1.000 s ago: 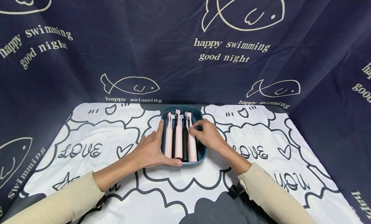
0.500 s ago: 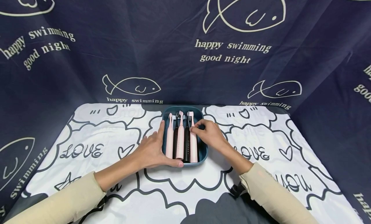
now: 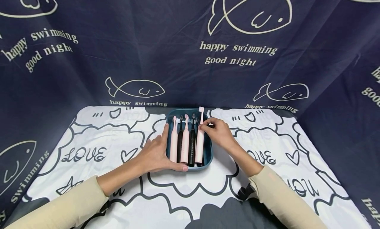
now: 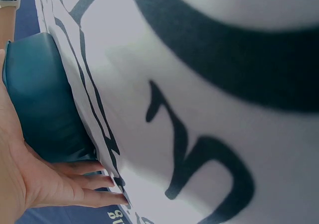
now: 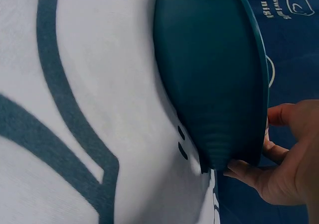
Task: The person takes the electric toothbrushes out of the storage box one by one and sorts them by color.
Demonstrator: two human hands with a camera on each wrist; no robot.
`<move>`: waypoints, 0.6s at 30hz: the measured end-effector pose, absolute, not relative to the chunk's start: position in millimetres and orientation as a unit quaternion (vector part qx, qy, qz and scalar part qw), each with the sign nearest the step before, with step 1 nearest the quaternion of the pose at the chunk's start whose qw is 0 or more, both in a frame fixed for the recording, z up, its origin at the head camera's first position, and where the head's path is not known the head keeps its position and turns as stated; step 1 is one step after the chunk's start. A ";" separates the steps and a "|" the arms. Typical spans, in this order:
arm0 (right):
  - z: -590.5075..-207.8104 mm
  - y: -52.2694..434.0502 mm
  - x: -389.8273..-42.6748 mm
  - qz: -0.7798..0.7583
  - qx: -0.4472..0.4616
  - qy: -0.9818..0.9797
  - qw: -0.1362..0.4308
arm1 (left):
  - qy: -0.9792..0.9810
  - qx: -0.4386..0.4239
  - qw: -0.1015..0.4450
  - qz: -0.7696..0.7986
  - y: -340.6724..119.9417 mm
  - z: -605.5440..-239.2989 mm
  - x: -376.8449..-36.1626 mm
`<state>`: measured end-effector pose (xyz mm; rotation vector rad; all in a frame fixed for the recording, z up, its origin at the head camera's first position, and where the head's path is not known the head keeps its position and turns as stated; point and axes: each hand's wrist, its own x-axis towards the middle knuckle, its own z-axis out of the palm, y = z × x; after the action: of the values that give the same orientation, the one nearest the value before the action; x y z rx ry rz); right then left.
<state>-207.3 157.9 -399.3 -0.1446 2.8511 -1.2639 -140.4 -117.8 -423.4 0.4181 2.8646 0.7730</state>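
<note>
A teal tray [image 3: 209, 153] sits mid-table and holds several electric toothbrushes side by side, pink and black alternating. My right hand [image 3: 211, 129] pinches the neck of the rightmost pink toothbrush [image 3: 200, 143]. Its head is tilted up past the tray's far rim while its base stays in the tray. My left hand [image 3: 154, 153] lies flat against the tray's left side, fingers straight and thumb along the front edge. In the left wrist view the tray wall [image 4: 40, 94] meets my left hand [image 4: 45, 184]. The right wrist view shows the tray's underside [image 5: 209, 74] beside my right hand [image 5: 284, 164].
The table wears a white cloth [image 3: 104, 136] with black cloud and "LOVE" drawings. A dark blue curtain [image 3: 148, 57] printed with fish closes off the back and both sides. The other toothbrushes [image 3: 185, 141] lie flat in the tray.
The right hand has moved slightly farther back and raised the head end of the rightmost pink toothbrush, which lay flat before. The left hand has stayed against the tray.
</note>
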 end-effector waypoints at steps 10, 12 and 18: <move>-397.2 165.5 -210.0 -0.476 -0.033 0.879 -0.011 | 0.955 0.139 0.071 0.253 -117.8 -422.9 -140.2; -396.9 166.7 -209.9 -0.485 -0.030 0.874 -0.015 | 0.954 0.141 0.070 0.256 -117.9 -422.9 -140.1; -395.6 170.3 -210.6 -0.502 -0.033 0.864 -0.035 | 0.953 0.137 0.077 0.258 -117.7 -421.9 -139.7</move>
<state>-210.6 170.3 -395.6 -0.1065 2.7758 -1.6131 -139.7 -117.7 -421.9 0.4098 2.8567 0.7724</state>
